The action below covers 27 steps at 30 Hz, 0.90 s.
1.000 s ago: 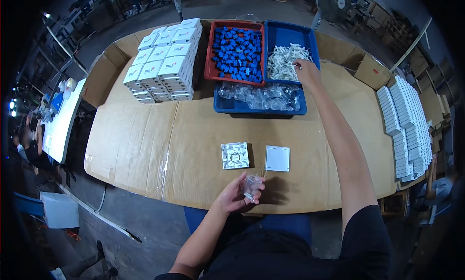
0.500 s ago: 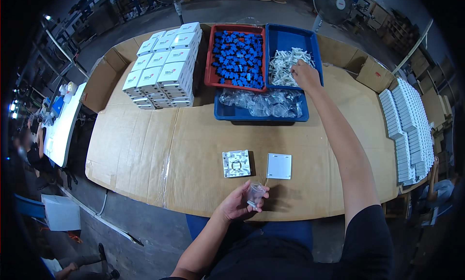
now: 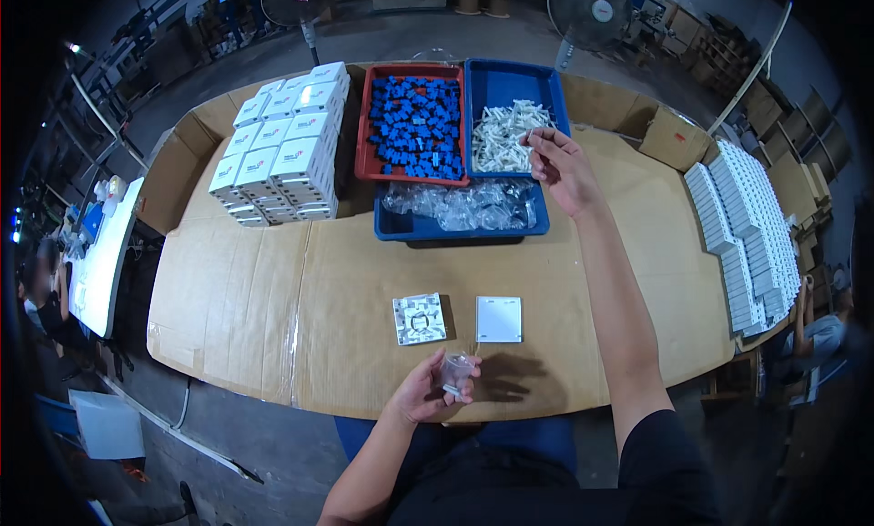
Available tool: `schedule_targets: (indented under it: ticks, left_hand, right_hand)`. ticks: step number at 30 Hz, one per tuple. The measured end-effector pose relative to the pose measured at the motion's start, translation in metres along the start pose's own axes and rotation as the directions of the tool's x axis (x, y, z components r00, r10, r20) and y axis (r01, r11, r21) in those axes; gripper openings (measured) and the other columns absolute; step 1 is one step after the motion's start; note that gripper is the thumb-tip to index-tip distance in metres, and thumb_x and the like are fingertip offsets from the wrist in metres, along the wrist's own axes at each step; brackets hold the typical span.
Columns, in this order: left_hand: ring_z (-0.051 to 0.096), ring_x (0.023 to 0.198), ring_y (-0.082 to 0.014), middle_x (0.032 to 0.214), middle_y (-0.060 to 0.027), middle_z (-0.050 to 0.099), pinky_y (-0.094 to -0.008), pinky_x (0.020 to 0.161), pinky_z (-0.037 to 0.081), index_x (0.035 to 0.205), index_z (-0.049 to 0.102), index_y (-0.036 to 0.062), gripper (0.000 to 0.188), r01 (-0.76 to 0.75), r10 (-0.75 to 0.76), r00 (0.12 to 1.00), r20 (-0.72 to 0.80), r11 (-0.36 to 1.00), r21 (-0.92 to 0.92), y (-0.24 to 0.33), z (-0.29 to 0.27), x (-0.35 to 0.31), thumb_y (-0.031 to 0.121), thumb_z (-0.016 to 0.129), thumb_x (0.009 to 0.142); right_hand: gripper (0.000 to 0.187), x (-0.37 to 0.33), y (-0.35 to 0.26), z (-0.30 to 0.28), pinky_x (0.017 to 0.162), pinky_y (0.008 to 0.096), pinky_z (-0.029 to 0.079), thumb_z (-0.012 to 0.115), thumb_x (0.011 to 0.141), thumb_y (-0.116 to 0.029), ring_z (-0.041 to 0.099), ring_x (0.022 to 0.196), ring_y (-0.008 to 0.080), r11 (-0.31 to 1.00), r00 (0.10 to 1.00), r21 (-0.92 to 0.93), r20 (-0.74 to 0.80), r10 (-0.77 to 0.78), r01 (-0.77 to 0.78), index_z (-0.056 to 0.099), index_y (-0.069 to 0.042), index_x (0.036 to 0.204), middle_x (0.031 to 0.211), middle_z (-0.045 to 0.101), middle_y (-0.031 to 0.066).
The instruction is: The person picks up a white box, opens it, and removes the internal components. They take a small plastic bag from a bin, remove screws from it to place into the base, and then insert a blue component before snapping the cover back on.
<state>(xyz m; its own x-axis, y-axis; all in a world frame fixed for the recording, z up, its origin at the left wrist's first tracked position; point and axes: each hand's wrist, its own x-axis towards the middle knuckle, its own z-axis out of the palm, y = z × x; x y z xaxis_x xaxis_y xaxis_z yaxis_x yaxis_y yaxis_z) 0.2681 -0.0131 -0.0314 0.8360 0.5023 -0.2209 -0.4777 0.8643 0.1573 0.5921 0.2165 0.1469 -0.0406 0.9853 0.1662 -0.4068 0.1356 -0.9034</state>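
My left hand point(image 3: 425, 388) is closed round a small clear plastic bag point(image 3: 457, 369), held near the front edge of the table. A small white piece point(image 3: 452, 390) shows at the bottom of that bag. At the right edge of a blue tray point(image 3: 513, 75) of loose white plastic pieces point(image 3: 506, 130), my right hand point(image 3: 563, 169) is raised with its fingers pinched together. Whatever is between those fingertips is too small to make out. Beyond my left hand lie a square white unit with a grey pattern point(image 3: 420, 319) and a flat white square cover point(image 3: 500, 319).
A red tray point(image 3: 364, 153) of blue connectors stands left of the white pieces. Clear bags fill a blue tray point(image 3: 462, 230) in front. White boxes point(image 3: 278, 153) are stacked at the left, white units point(image 3: 742, 226) at the right. Cardboard walls point(image 3: 678, 142) rim the table.
My right hand has come up and back out of the white pieces, fingers pinched. My left hand still holds the bag. The whole view has shifted slightly.
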Motion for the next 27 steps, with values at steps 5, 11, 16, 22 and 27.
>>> schedule_targets:
  ticks: [5, 11, 16, 22, 27]
  left_hand:
    - [0.072, 0.098, -0.0288, 0.127, -0.0159, 0.068, -0.044, 0.096, 0.059, 0.149, 0.046, -0.0059, 0.065, -0.026, 0.026, 0.997, 0.074, 1.0, -0.003, 0.003, 0.008, 0.004, 0.048, 0.035, 0.113]
    - [0.071, 0.1, -0.03, 0.128, -0.0177, 0.066, -0.045, 0.094, 0.059, 0.146, 0.048, -0.0041, 0.065, -0.039, 0.036, 0.998, 0.054, 0.998, 0.055, 0.006, 0.01, 0.011, 0.05, 0.035, 0.112]
    - [0.072, 0.099, -0.0299, 0.127, -0.0185, 0.067, -0.0448, 0.094, 0.06, 0.142, 0.051, 0.0001, 0.06, -0.053, 0.05, 0.998, 0.03, 0.994, 0.097, 0.004, 0.012, 0.009, 0.05, 0.034, 0.113]
    - [0.071, 0.101, -0.0297, 0.128, -0.0186, 0.066, -0.0448, 0.094, 0.059, 0.142, 0.051, 0.0028, 0.057, -0.049, 0.045, 0.998, 0.04, 0.991, 0.122, -0.001, 0.01, 0.008, 0.049, 0.035, 0.113]
    - [0.07, 0.1, -0.0272, 0.128, -0.0176, 0.066, -0.0448, 0.099, 0.057, 0.137, 0.055, 0.0059, 0.052, -0.056, 0.055, 0.998, 0.013, 0.988, 0.147, -0.003, 0.005, 0.006, 0.049, 0.039, 0.112]
  right_hand:
    - [0.014, -0.081, 0.008, 0.03, 0.063, 0.0221, 0.044, 0.076, 0.095, -0.009, 0.059, 0.073, 0.0054, 0.876, 0.989, -0.46, -0.034, 0.145, -0.144, 0.071, -0.002, 0.106, 0.094, 0.074, 0.0061]
    - [0.01, -0.178, 0.064, 0.054, 0.068, 0.0231, 0.047, 0.076, 0.094, -0.004, 0.06, 0.075, 0.006, 0.799, 0.89, -0.517, 0.141, 0.434, -0.308, 0.076, 0.0, 0.103, 0.09, 0.073, 0.0015]
    - [0.012, -0.192, 0.056, 0.076, 0.067, 0.0232, 0.046, 0.076, 0.093, -0.005, 0.056, 0.073, 0.0038, 0.705, 0.862, -0.673, 0.2, 0.466, -0.225, 0.078, -0.003, 0.105, 0.085, 0.071, -0.0016]
    - [0.014, -0.179, 0.048, 0.084, 0.07, 0.0291, 0.048, 0.075, 0.091, -0.007, 0.06, 0.075, 0.0093, 0.579, 0.758, -0.812, 0.331, 0.562, -0.075, 0.078, -0.003, 0.104, 0.086, 0.07, 0.0015]
    - [0.016, -0.173, 0.062, 0.093, 0.081, 0.0336, 0.053, 0.073, 0.087, -0.008, 0.066, 0.094, 0.0183, 0.569, 0.653, -0.821, 0.409, 0.637, -0.042, 0.078, -0.003, 0.101, 0.108, 0.069, 0.0087]
